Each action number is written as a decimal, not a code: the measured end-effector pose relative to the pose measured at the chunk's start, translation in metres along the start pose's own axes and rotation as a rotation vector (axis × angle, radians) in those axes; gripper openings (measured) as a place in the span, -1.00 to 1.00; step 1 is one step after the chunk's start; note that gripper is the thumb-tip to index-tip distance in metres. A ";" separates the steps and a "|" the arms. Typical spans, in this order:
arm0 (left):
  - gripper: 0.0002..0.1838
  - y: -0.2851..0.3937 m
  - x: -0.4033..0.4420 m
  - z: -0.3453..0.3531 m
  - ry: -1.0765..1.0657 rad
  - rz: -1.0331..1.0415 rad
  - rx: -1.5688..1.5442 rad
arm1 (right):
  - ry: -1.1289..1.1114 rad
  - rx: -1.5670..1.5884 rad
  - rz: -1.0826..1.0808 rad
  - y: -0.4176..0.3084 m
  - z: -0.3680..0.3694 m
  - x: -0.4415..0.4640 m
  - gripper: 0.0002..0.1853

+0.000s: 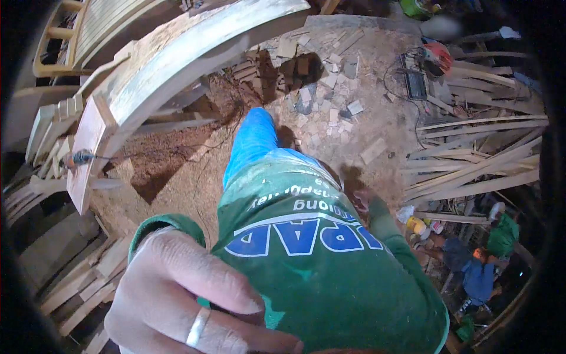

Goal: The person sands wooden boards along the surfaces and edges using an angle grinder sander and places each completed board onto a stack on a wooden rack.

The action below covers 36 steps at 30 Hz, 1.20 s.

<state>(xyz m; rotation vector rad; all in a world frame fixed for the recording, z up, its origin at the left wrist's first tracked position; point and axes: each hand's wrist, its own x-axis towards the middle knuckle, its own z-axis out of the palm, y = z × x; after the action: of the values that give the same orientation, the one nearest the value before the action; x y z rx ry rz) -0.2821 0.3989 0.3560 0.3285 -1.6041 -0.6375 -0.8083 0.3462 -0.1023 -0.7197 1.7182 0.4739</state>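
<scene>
My left hand (177, 295) is large and close to the camera at the lower left, with a ring on one finger. Its fingers are loosely bent and apart, and nothing shows between them; their tips reach towards the bottom edge. Beyond my green shirt (295, 265), on the right, my right hand (364, 200) hangs beside my body, dark and blurred, so its fingers cannot be made out. My blue trousers (253, 138) show above the shirt.
A large curved wooden piece (194, 50) spans the upper left, with a power tool (79, 158) at its end. Wood offcuts (333, 112) litter the sawdust-covered floor. Long strips (477, 171) lie at right, where another person (479, 280) is partly visible.
</scene>
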 end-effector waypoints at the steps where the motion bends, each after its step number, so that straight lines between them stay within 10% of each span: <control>1: -0.72 0.007 -0.004 0.011 0.065 -0.037 -0.030 | 0.015 -0.001 0.013 -0.014 0.001 -0.007 -0.84; 5: -0.90 0.016 -0.047 -0.002 0.045 -0.064 -0.359 | 0.079 0.074 -0.237 -0.064 -0.006 -0.014 -0.81; 13: -0.52 0.104 -0.125 0.016 0.183 -0.414 -0.879 | 0.167 -0.301 -0.624 -0.182 0.007 0.057 -0.82; 17: -0.44 0.176 -0.177 0.010 0.125 -0.137 -0.988 | 0.101 -0.182 -0.380 -0.238 0.135 -0.024 -0.78; 23: -0.64 0.274 -0.238 0.002 -0.107 0.126 -1.316 | -0.105 -0.842 -0.895 -0.302 0.350 -0.137 -0.69; 36: -0.35 0.327 -0.323 -0.064 0.579 0.143 -0.571 | -0.049 -0.911 -0.520 -0.278 0.389 -0.102 -0.74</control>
<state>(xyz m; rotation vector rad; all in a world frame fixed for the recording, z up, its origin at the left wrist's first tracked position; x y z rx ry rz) -0.1224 0.8281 0.2826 -0.0325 -0.8386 -0.7733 -0.3246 0.4173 -0.0905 -1.7266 1.1396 0.8944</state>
